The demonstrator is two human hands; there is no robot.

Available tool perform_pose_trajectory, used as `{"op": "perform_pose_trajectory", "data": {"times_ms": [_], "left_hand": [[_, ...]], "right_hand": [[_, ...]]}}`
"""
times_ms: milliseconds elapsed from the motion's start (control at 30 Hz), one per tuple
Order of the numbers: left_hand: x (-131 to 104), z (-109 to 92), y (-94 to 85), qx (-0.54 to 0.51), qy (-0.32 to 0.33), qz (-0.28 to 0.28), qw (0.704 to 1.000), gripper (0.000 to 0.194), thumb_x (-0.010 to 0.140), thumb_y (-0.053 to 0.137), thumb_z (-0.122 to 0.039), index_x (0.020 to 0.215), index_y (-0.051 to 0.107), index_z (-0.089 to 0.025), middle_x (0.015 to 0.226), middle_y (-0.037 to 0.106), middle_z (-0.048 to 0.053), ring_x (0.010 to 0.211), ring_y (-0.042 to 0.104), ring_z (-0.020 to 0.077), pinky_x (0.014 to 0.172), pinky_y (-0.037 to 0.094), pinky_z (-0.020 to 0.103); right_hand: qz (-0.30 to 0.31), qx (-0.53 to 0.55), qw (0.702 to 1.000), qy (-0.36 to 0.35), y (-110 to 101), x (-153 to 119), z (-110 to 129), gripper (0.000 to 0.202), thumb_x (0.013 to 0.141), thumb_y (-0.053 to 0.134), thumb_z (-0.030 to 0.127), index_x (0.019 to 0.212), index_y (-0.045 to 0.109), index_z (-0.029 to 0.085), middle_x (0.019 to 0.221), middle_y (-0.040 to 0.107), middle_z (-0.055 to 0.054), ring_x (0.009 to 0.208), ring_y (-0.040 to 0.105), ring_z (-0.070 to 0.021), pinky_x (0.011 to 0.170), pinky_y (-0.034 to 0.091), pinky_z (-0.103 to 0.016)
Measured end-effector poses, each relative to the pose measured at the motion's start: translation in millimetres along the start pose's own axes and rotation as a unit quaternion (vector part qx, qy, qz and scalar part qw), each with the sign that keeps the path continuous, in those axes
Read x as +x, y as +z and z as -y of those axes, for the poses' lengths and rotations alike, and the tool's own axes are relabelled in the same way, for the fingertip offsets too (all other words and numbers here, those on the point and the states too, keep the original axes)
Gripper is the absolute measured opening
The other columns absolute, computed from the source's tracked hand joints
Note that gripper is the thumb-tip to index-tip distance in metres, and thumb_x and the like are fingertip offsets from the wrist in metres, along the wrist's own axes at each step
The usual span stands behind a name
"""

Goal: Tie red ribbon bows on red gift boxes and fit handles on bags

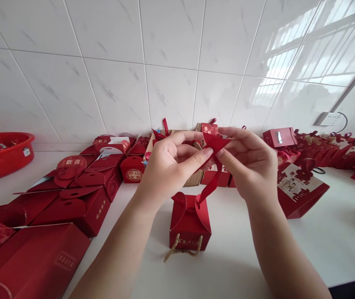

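A small red gift box (190, 224) with a gold rope handle (175, 245) stands upright on the white table. A red ribbon (211, 185) runs up from slots in its folded top to both hands above. My left hand (172, 160) pinches the ribbon between thumb and fingers. Close beside it, my right hand (248, 160) pinches the ribbon too, its thumb near the crossing. The strands overlap between the thumbs; whether they are knotted cannot be made out.
Rows of red boxes (86, 207) fill the left side, with a red basin (6, 155) behind. A tilted photo-printed box (302, 191) and many ribboned red bags (336, 147) stand right. The white table (233, 265) meets a tiled wall.
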State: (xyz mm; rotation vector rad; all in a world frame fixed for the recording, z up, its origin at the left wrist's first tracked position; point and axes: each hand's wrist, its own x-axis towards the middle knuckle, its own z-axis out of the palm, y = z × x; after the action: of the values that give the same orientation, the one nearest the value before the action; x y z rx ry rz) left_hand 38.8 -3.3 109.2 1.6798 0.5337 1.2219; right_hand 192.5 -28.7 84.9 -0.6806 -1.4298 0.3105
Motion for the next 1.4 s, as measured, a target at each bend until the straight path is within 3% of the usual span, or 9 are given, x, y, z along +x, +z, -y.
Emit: {"op": "perform_pose_trajectory", "data": {"times_ms": [267, 400, 567, 733, 833, 933, 1067, 1200, 1400], "left_hand": [[2.8, 1.4, -0.5, 0.003, 0.027, -0.044, 0.999, 0.011, 0.074, 0.074, -0.027, 0.078, 0.071, -0.018, 0.068, 0.070, 0.001, 0.064, 0.067, 0.0144, 0.066, 0.057, 0.028], [3.9, 3.4, -1.5, 0.005, 0.031, -0.044, 0.999, 0.014, 0.072, 0.076, -0.028, 0.079, 0.069, -0.018, 0.067, 0.070, 0.000, 0.062, 0.067, 0.0147, 0.065, 0.057, 0.029], [4.9, 7.0, 0.3, 0.013, 0.042, -0.065, 0.997, 0.017, 0.069, 0.079, -0.027, 0.076, 0.067, -0.018, 0.074, 0.073, 0.001, 0.067, 0.068, 0.0148, 0.066, 0.057, 0.026], [5.8, 9.0, -1.5, 0.021, 0.048, -0.064, 0.997, 0.016, 0.069, 0.079, -0.025, 0.076, 0.066, -0.019, 0.075, 0.073, 0.000, 0.069, 0.069, 0.0145, 0.068, 0.056, 0.026], [6.3, 6.2, -8.5, 0.035, 0.013, -0.010, 0.999, 0.016, 0.071, 0.076, -0.025, 0.079, 0.063, -0.019, 0.079, 0.072, 0.002, 0.077, 0.069, 0.0168, 0.071, 0.056, 0.028], [6.3, 1.8, -17.8, 0.079, -0.021, 0.059, 0.995, 0.016, 0.076, 0.070, -0.022, 0.089, 0.062, -0.019, 0.089, 0.071, 0.004, 0.088, 0.068, 0.0185, 0.075, 0.054, 0.029], [5.6, 1.7, -28.5, 0.164, -0.058, 0.122, 0.977, 0.011, 0.083, 0.059, -0.024, 0.090, 0.066, -0.021, 0.088, 0.071, 0.004, 0.083, 0.066, 0.0178, 0.067, 0.051, 0.026], [5.1, 6.9, -34.0, 0.237, -0.059, 0.092, 0.965, 0.010, 0.081, 0.058, -0.027, 0.079, 0.065, -0.020, 0.071, 0.065, 0.002, 0.063, 0.059, 0.0155, 0.051, 0.043, 0.024], [4.2, 1.8, -34.7, 0.291, -0.059, 0.057, 0.953, 0.019, 0.080, 0.061, -0.035, 0.070, 0.065, -0.019, 0.067, 0.062, 0.001, 0.060, 0.053, 0.0143, 0.048, 0.038, 0.023]], "right_hand": [[0.061, 0.039, 0.997, 0.040, -0.9, 2.5, 0.6, 0.026, 0.086, 0.063, 0.031, 0.111, 0.063, 0.025, 0.088, 0.070, -0.003, 0.081, 0.070, -0.0175, 0.070, 0.060, -0.031], [0.124, 0.116, 0.980, 0.103, 0.2, 5.4, -3.5, 0.019, 0.086, 0.062, 0.039, 0.093, 0.067, 0.021, 0.075, 0.066, -0.001, 0.069, 0.067, -0.0147, 0.060, 0.058, -0.028], [0.098, 0.169, 0.967, 0.162, 3.0, 5.4, -7.1, 0.027, 0.085, 0.064, 0.037, 0.067, 0.064, 0.017, 0.057, 0.057, 0.003, 0.049, 0.055, -0.0082, 0.045, 0.048, -0.021], [0.093, 0.194, 0.958, 0.189, 0.9, 6.9, -11.9, 0.019, 0.083, 0.067, 0.034, 0.072, 0.069, 0.018, 0.063, 0.060, 0.002, 0.051, 0.054, -0.0068, 0.044, 0.043, -0.019], [0.090, 0.175, 0.962, 0.191, -1.1, 8.3, -14.5, 0.022, 0.083, 0.067, 0.036, 0.070, 0.069, 0.018, 0.066, 0.063, 0.000, 0.055, 0.054, -0.0078, 0.049, 0.045, -0.020], [0.104, 0.126, 0.976, 0.143, -4.8, 9.5, -13.1, 0.021, 0.085, 0.063, 0.036, 0.077, 0.071, 0.018, 0.065, 0.062, -0.001, 0.058, 0.055, -0.0099, 0.054, 0.048, -0.024], [0.178, -0.023, 0.984, 0.002, -11.7, 9.6, -5.7, 0.014, 0.086, 0.061, 0.026, 0.083, 0.073, 0.019, 0.075, 0.065, -0.003, 0.069, 0.060, -0.0137, 0.062, 0.050, -0.028], [0.210, -0.152, 0.959, -0.119, -13.5, 7.8, -5.2, 0.013, 0.082, 0.061, 0.015, 0.083, 0.073, 0.019, 0.080, 0.067, -0.005, 0.069, 0.063, -0.0155, 0.059, 0.052, -0.029], [0.197, -0.270, 0.920, -0.204, -9.2, 5.4, -14.0, 0.018, 0.083, 0.059, 0.013, 0.088, 0.074, 0.020, 0.083, 0.068, -0.006, 0.075, 0.065, -0.0176, 0.064, 0.056, -0.032]]}}
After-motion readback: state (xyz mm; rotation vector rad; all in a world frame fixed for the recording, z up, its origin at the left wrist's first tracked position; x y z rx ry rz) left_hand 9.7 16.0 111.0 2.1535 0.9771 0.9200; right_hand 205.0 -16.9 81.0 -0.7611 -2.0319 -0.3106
